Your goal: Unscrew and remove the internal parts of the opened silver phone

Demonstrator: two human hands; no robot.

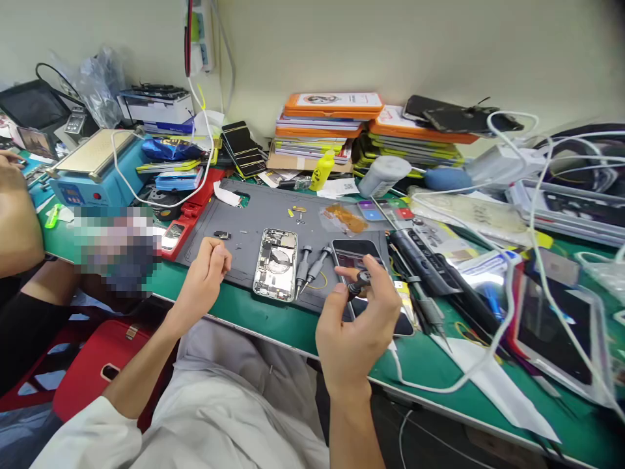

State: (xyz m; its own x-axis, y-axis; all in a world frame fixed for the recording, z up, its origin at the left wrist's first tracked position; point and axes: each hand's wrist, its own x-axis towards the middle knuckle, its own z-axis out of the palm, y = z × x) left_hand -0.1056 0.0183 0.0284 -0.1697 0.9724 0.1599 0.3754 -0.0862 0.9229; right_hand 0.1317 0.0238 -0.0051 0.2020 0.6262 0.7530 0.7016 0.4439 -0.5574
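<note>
My left hand (206, 273) hovers over the near left edge of the grey work mat (263, 208), fingers curled in a loose fist with nothing visible in them. My right hand (359, 322) is raised above the bench's front edge, fingers pinched round a small black screwdriver (360, 283). Between the hands lies an opened phone body (276, 263) with its insides showing. Two grey screwdrivers (308, 267) lie just right of it. A detached phone screen (356, 257) lies face up under my right hand.
Another person's arm (17, 215) rests at the far left by a blue heating machine (88, 172). Orange boxes (325, 120) are stacked against the wall. White cables (508, 299) trail over phones and tools on the right. A yellow bottle (322, 170) stands behind the mat.
</note>
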